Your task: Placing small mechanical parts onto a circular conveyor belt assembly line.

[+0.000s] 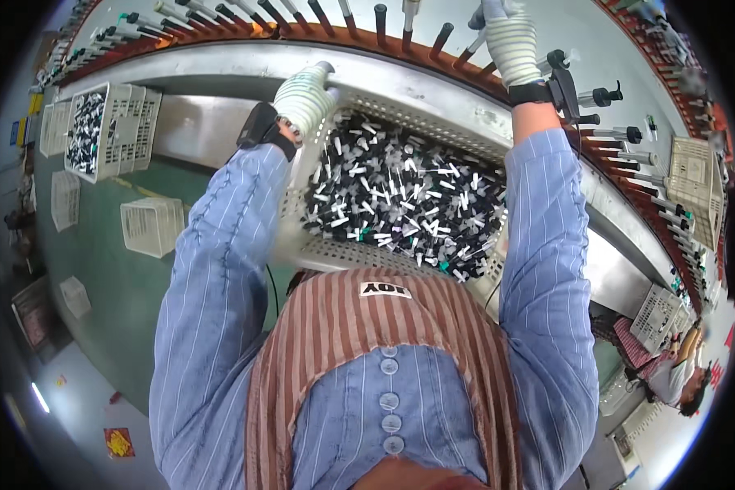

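Perforated metal tray (367,255) sits in front of the person's chest, between the two forearms, filled with a loose heap of small black and white plastic parts (404,204), a few of them with green tips. Its far edge rests against the curved steel ledge (433,86) of the machine.

Left hand (304,98), in a white knit glove with a black wrist strap, is raised to the tray's far left corner, fingers curled over the rim where it meets the ledge and clamped on that edge. The left forearm in a blue striped sleeve runs straight up from the lower left along the tray's left side.

Right hand (510,41), also gloved in white with a black strap and a small black device at the wrist, is stretched farther, past the ledge, up among the dark pegs (380,20) standing out from the orange-brown ring (220,37) of the machine. Its fingers are partly cut off at the top edge, so I cannot tell whether they grip anything. The right forearm rises steeply along the tray's right side. The hands are well apart.

To the far left a white plastic basket (114,126) holds more black parts, with an empty basket (151,224) nearer on the green floor. At the right, another person in a striped apron (670,359) works beside the machine.
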Available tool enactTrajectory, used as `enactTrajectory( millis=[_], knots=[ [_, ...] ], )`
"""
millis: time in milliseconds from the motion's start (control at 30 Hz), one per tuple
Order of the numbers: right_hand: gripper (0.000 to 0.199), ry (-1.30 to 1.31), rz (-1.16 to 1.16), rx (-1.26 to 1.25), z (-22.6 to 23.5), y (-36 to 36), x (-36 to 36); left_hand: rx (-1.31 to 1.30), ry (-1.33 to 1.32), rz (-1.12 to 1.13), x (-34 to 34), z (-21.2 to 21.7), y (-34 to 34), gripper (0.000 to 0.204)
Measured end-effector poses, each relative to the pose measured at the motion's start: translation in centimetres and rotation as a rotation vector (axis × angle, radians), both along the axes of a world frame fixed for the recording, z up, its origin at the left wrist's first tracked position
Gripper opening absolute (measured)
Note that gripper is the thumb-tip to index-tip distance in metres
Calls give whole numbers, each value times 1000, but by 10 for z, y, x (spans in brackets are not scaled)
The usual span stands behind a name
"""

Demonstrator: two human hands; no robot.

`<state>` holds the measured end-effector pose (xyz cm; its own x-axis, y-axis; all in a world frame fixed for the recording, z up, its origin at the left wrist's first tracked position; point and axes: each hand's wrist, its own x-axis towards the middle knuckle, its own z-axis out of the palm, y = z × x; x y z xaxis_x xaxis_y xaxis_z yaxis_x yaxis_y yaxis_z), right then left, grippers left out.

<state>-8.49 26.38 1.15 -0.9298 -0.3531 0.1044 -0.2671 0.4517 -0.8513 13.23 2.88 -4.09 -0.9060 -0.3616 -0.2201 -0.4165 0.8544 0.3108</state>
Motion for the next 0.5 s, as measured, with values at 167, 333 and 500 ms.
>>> enactTrajectory(
  millis=[167, 333, 500],
  knots=[
    [47, 136, -18, -135, -15, -11, 28, 20, 50, -47, -2, -1, 4, 40],
    [22, 392, 127, -153, -72, 12, 159, 3, 69, -24, 9, -9, -3, 40],
    [28, -166, 324, 229, -179, -5, 235, 35, 112, -54, 9, -12, -2, 41]
  ],
)
